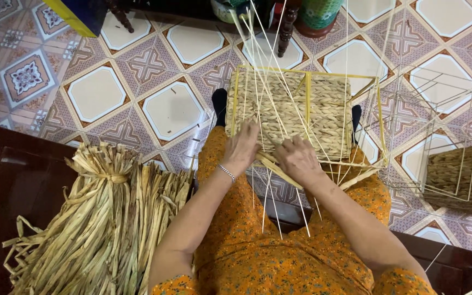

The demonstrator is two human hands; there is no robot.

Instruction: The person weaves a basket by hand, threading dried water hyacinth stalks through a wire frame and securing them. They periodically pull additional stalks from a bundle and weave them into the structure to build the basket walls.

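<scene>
Orange-clad knees (279,257) propped the basket (290,112), directly ahead of both hands. Left hand (242,148) pressed curled fingers on the weave; right hand (297,158) beside it pinched a flat strand (279,172), whose long axis ran down-right beneath it. Straw bundle (105,218) lay well left.

bright even daylight, soft shadows — sharp centre, slight wide-angle distortion at edges

Probably home: patterned floor tiles (173,109)
</scene>
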